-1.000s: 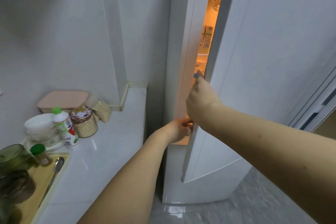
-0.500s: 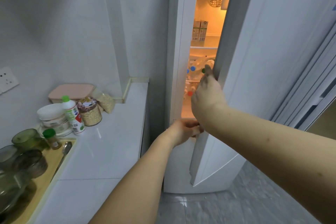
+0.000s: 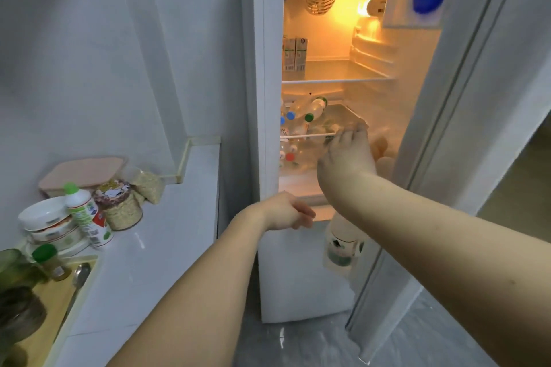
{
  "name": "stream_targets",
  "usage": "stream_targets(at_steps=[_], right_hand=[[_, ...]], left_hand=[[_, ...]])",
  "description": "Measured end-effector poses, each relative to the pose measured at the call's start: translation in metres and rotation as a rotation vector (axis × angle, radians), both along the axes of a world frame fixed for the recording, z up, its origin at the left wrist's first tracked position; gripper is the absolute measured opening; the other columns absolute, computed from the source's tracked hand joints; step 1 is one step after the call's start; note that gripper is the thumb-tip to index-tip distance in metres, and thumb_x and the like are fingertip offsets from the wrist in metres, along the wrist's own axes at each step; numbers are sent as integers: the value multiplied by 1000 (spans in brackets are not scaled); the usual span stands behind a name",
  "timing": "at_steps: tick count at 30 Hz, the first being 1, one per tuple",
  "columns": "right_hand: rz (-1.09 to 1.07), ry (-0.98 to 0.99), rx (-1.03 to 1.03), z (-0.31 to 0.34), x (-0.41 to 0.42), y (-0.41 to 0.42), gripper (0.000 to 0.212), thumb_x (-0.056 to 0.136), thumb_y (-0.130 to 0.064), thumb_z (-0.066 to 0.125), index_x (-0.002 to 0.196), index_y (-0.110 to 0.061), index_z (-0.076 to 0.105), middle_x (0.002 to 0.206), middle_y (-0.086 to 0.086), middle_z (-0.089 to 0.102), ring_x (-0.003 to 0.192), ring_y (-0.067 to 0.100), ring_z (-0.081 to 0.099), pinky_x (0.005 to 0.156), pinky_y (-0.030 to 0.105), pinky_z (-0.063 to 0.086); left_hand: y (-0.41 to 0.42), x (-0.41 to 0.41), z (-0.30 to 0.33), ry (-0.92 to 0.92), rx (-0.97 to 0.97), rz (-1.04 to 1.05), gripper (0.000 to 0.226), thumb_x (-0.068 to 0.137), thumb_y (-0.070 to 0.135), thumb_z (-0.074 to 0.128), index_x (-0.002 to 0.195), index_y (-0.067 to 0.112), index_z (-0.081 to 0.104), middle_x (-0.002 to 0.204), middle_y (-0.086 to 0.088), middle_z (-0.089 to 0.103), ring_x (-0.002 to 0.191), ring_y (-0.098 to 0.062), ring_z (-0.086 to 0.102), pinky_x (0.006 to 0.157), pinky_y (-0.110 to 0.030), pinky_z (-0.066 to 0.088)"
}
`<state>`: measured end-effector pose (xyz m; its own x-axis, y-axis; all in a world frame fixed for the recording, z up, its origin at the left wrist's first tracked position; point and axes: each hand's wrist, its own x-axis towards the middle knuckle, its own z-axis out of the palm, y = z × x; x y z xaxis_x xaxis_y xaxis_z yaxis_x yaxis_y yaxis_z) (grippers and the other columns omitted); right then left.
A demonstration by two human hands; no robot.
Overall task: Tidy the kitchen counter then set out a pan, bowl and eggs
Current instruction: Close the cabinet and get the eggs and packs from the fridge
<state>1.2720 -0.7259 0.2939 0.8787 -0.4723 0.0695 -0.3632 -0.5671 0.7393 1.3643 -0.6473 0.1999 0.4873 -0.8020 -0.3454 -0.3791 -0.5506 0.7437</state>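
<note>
The fridge [image 3: 269, 68] stands open and lit inside. Several pale and brown eggs [image 3: 383, 155] lie at the right end of its middle level, partly hidden by my right hand [image 3: 346, 158]. That hand reaches inside with fingers stretched toward the shelf edge, just left of the eggs, and holds nothing. My left hand [image 3: 287, 211] hovers lower, at the bottom ledge of the open compartment, with fingers loosely curled and nothing in them. White bowls [image 3: 44, 219] are stacked on the counter [image 3: 167, 235] at the left. No pan shows.
The fridge door [image 3: 483, 104] is swung out to the right, with a bottle [image 3: 341, 243] in its lower rack. Inside are cartons [image 3: 294, 53] and lying bottles [image 3: 307, 112]. On the counter are a green-capped bottle [image 3: 85, 214], an oat jar [image 3: 122, 207], a pink-lidded box [image 3: 85, 173], a spoon [image 3: 80, 274].
The fridge door has swung wide open to the right. My right hand left the door edge and went inside toward the eggs. My left hand stayed low at the fridge front.
</note>
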Motion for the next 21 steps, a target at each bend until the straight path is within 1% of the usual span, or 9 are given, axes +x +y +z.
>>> stream_targets(at_steps=[2, 6, 7, 9, 11, 14, 16, 18, 21], right_hand=[[-48, -41, 45, 2, 1, -8, 53, 99, -26, 26, 147, -5, 26, 150, 26, 26, 138, 44, 21, 112, 58, 10], [-206, -122, 218, -2, 4, -34, 52, 98, -22, 26, 147, -7, 26, 151, 24, 25, 138, 41, 22, 113, 55, 15], [-241, -156, 259, -3, 4, -42, 52, 97, -21, 27, 147, -5, 27, 151, 24, 25, 138, 40, 22, 113, 53, 16], [-288, -248, 315, -3, 0, -56, 52, 96, -22, 28, 145, -3, 28, 149, 23, 27, 136, 37, 25, 112, 48, 18], [-297, -307, 339, -2, -5, -69, 54, 95, -24, 31, 144, -2, 27, 148, 22, 29, 135, 37, 27, 112, 47, 18], [-323, -351, 379, -1, -17, -86, 57, 95, -29, 39, 144, -2, 28, 148, 21, 30, 135, 37, 28, 111, 47, 20], [-327, -420, 388, -1, -24, -93, 53, 93, -30, 43, 138, -3, 37, 142, 18, 39, 128, 34, 36, 106, 42, 26], [-323, -511, 439, -1, -29, -100, 44, 90, -22, 41, 131, -5, 44, 134, 15, 46, 120, 32, 42, 100, 39, 30], [-306, -668, 468, 5, -34, -113, 37, 89, -19, 40, 122, -6, 50, 125, 14, 52, 113, 32, 46, 91, 37, 33]], left_hand=[[1, 17, 7, -77, -19, 23, 26, 90, 22, 64, 115, 20, 69, 110, 2, 67, 103, -16, 62, 82, -23, 46], [-16, 51, 18, -186, -41, -4, 30, 94, 25, 58, 123, 19, 65, 129, 2, 60, 115, -16, 55, 101, -28, 39], [-24, 56, 22, -206, -51, -12, 31, 95, 26, 57, 124, 20, 64, 133, 2, 58, 117, -16, 53, 103, -29, 38], [-43, 63, 30, -251, -84, -38, 32, 96, 29, 56, 125, 21, 63, 140, 1, 51, 117, -16, 51, 101, -26, 35], [-60, 64, 37, -298, -109, -68, 33, 98, 30, 52, 128, 20, 61, 137, 2, 52, 115, -17, 50, 95, -24, 34], [-83, 58, 46, -335, -124, -88, 34, 99, 31, 50, 129, 21, 61, 134, 1, 56, 116, -17, 51, 93, -24, 34], [-98, 54, 50, -392, -135, -103, 34, 99, 30, 50, 129, 21, 61, 134, 2, 58, 119, -19, 51, 92, -22, 33], [-117, 49, 55, -431, -151, -146, 34, 98, 29, 51, 130, 20, 59, 133, 4, 57, 121, -18, 51, 93, -21, 33], [-154, 40, 67, -409, -205, -244, 34, 98, 25, 51, 131, 18, 58, 122, 10, 58, 117, -12, 52, 95, -21, 34]])
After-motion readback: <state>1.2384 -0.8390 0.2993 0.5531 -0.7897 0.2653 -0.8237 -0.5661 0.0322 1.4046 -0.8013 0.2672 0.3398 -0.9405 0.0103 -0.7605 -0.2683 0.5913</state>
